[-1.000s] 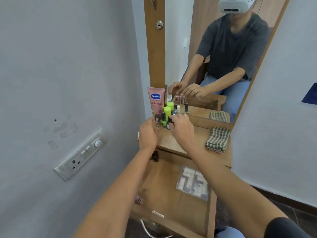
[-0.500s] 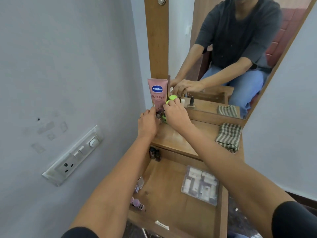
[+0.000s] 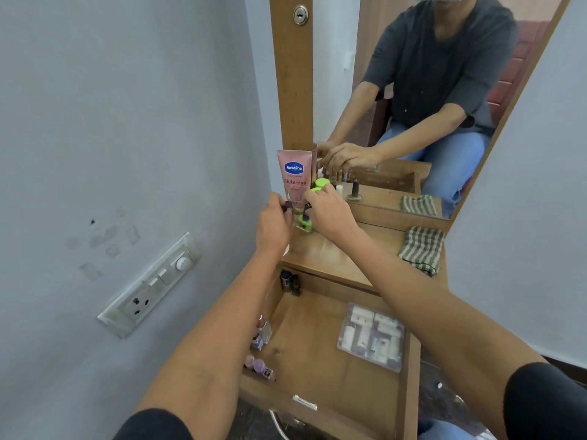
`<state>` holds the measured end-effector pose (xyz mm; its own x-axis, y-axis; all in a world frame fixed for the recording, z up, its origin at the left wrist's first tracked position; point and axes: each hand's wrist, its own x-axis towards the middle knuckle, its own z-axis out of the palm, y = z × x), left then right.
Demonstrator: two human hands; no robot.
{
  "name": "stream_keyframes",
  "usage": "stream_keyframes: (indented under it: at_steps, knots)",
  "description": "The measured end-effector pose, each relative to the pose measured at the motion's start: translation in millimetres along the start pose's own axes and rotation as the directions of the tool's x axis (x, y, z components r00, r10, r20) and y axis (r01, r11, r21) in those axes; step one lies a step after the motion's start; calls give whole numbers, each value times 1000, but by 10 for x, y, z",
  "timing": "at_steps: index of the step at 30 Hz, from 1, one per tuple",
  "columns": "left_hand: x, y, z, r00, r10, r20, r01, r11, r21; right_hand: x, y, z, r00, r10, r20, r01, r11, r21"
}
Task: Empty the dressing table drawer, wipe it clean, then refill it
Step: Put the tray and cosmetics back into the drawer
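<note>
Nearest you, the drawer [image 3: 317, 404] stands open and not yet emptied. A clear plastic case [image 3: 371, 336] lies by its right side and small bottles [image 3: 259, 365] line its left side. Beyond, at the counter's [image 3: 333, 255] far-left corner, your hands have drawn slightly apart over the last second. Your left hand's [image 3: 273, 223] fingers pinch a dark-capped bottle [image 3: 288, 207]. Your right hand's [image 3: 330, 214] fingers curl over the green-capped bottles [image 3: 320, 184], but I cannot tell whether they grip. You are still unloading, I judge. The cloth [image 3: 421, 249] waits at the counter's right edge.
</note>
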<state>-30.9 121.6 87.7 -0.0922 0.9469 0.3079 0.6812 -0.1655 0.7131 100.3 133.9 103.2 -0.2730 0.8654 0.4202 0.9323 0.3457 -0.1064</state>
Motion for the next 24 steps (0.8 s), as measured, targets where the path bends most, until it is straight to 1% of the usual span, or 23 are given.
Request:
stream_keyframes:
  at_steps: [3, 7, 11, 14, 18, 21, 24]
  knots:
    - [-127, 18, -132, 999, -19, -26, 17, 998, -65, -122, -54, -99, 998, 11, -55, -8, 998, 67]
    - [-386, 30, -265, 997, -5, -83, 2, 1000, -32, -399, -170, -242, 991, -25, -134, 46, 987, 157]
    - [-741, 14, -308, 992, -16, -127, 9, 998, -54, -761, -279, -287, 988, -64, -142, 101, 958, 269]
    - [-1001, -51, -247, 993, -64, -95, 57, 996, -67, -1047, -320, -223, 993, -84, -77, 104, 944, 313]
    - [-1251, -201, -104, 992, -109, 58, 110, 994, -19, -1384, -323, -68, 996, -55, 71, 27, 940, 340]
    - [-1358, -246, -14, 973, -172, 155, 158, 983, 98, -1570, -303, 105, 988, -9, 157, -43, 944, 326]
    - [-1448, -219, 110, 952, -214, 220, 156, 954, 255, -1658, -288, 274, 968, 55, 245, -127, 950, 285]
